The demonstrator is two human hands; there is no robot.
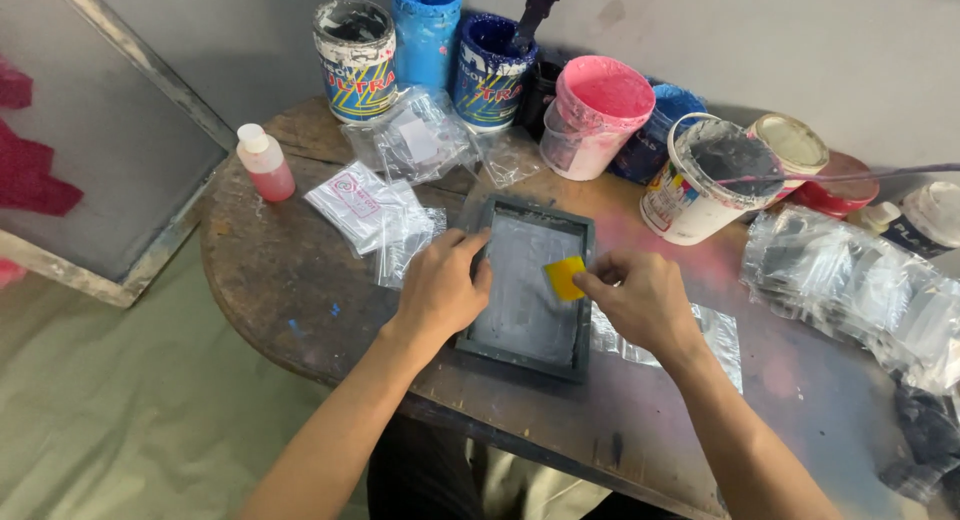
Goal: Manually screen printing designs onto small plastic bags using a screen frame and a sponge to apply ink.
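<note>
Left hand: the left hand (440,285) lay on the left rail of the small screen frame (530,285), fingers curled together over the rail's upper part, pressing it down and gripping nothing else.
Right hand: the right hand (640,298) was pinched shut on a small yellow scraper (564,277), thumb and fingertips clamped on its right edge.
Scraper: it stood on the mesh near the frame's right rail, about halfway down, tilted slightly.
Screen frame: a dark grey rectangular frame with pale mesh lay flat on the desk (300,290), near the front edge, between the two hands; a clear plastic bag (700,335) showed from under its right side.
Desk: round, worn wood, stained with ink in several colours.
Left of frame: a stack of clear bags with a printed mark (365,205) lay just beside the frame's upper left corner; a small bottle of pink liquid (266,164) stood further left, well apart.
Rear of desk: a row of ink cans and tubs stood against the wall, among them a pink tub (595,115) and a white bucket of dark ink (710,178).
Right of desk: a heap of clear bags (860,290) lay well apart from the right hand.
Floor, left: a large printing screen (95,145) with red patches leaned beside the desk.
</note>
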